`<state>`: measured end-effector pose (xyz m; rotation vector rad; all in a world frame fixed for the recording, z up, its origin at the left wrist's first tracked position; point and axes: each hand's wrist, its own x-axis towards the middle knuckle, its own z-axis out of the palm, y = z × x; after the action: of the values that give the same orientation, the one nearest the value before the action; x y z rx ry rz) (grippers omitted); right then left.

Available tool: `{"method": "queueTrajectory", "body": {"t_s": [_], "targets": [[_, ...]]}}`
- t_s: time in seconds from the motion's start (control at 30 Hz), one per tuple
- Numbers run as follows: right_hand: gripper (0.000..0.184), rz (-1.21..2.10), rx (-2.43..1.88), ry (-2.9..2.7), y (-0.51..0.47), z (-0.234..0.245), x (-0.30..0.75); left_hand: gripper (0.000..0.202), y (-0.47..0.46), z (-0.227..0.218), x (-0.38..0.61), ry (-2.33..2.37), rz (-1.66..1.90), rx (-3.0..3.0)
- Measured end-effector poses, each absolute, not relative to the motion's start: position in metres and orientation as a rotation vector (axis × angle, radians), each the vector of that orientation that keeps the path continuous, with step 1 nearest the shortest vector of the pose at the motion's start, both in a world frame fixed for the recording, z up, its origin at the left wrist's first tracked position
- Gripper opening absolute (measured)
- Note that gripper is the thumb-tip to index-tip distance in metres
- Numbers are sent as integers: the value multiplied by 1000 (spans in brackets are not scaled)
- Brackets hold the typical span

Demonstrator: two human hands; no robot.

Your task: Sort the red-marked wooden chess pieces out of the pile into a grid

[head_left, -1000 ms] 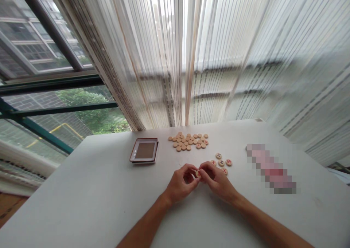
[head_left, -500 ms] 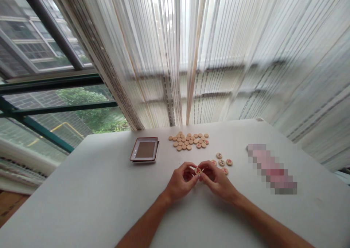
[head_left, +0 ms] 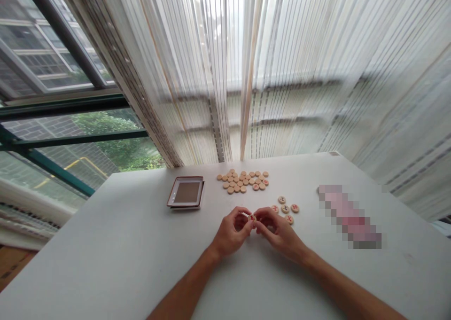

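Observation:
Between my fingertips is a round wooden xiangqi piece (head_left: 252, 218) with a red character facing up. My left hand (head_left: 230, 234) pinches its left side between thumb and fingers, the thumb covering part of the face. My right hand (head_left: 283, 235) closes on the right edge in the same way. Just beyond my right fingers lie several face-up pieces, among them a dark-marked piece (head_left: 282, 200) and a red-marked piece (head_left: 295, 208). Farther back, a cluster of pieces (head_left: 240, 183) lies flat, most showing blank wood.
A shallow rectangular case (head_left: 185, 192) with a brown centre rests at the back left of the white table (head_left: 116, 249). On the right lies a pixelated pinkish object (head_left: 350, 216). Striped sheer curtains (head_left: 225, 75) hang behind the table's far edge, beside a window (head_left: 70, 75).
The held piece has shifted slightly left and its face is more covered by my left thumb. The other pieces lie as before.

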<state>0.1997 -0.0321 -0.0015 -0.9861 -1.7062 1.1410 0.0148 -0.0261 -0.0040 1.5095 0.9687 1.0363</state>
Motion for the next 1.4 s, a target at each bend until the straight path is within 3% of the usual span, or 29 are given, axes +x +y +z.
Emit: {"method": "queueTrajectory", "body": {"t_s": [1.4], "targets": [[17, 1137, -968, -1735, -30, -3, 201, 30, -27, -7, 15, 937, 1035, 1561]]}}
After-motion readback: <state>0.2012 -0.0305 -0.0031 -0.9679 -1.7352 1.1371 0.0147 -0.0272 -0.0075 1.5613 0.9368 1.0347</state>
